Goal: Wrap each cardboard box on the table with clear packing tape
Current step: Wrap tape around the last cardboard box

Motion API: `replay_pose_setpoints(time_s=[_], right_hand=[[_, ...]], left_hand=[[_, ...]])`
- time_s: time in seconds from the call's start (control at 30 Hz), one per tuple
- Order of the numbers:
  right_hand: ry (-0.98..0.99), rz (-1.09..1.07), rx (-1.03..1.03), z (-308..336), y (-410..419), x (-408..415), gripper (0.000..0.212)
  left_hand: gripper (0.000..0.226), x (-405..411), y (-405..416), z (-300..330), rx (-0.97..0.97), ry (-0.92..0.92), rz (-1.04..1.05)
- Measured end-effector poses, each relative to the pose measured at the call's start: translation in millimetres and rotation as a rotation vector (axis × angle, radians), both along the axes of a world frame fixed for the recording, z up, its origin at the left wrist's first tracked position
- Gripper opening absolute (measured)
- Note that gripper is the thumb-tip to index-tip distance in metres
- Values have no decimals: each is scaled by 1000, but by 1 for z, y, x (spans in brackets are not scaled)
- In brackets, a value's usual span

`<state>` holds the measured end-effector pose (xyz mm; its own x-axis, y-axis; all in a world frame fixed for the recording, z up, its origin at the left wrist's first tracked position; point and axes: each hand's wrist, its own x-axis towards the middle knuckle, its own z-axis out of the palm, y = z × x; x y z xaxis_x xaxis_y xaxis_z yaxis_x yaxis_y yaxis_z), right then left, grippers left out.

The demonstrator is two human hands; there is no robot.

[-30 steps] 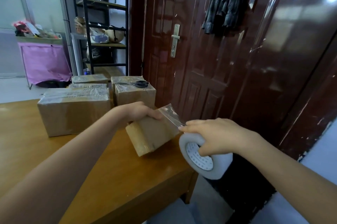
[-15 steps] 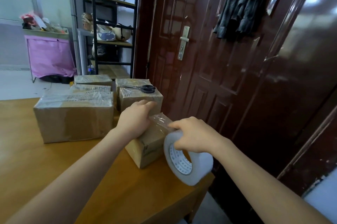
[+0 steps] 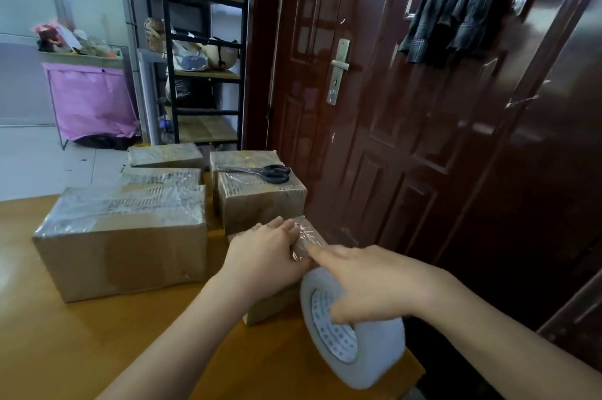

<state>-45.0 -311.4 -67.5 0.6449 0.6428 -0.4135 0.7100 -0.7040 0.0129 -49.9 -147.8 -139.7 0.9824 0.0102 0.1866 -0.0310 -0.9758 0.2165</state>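
Two bare forearms; no sleeves, no jewellery

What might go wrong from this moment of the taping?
1. The big white roll of clear tape stands at the wooden table's edge; it may slip off.
2. The black scissors lie loose atop a taped cardboard box close behind the left hand and may get knocked.
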Motion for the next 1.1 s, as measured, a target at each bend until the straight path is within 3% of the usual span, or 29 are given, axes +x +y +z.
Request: replay_pose_setpoints(time_s=[0.07,0.2,0.27,0.33,0.43,0.5,0.57,0.67,0.93,1.1], right_hand=[[5,27,-73,3,3,0,93],[79,48,-274,12,11,2,97],[131,36,-357,16,17,8,98],[251,-25,-334,21,20,16,100],[425,-196,-58,40,24,34,83],[267,-228,192,49,32,54,56],[-23,-212,400,48,48,79,34],[-257,-182,534,29,78,119,26],[-132,-115,499,-5,117,186,18],[-234,69,343,3,116,185,19]], left_hand=[[96,-4,-2,3,33,7,-18],[89,-6,-4,2,29,18,-29],[101,-8,-7,1,38,48,-23],[116,-10,-9,2,49,73,-20],[114,-9,-9,1,63,87,-24],[104,-9,-11,0,72,91,-13],[99,-8,-12,1,94,105,-5],[98,-8,-14,1,110,126,-5],[105,-6,-12,-1,133,140,-12],[120,-8,-10,-3,123,142,-26]])
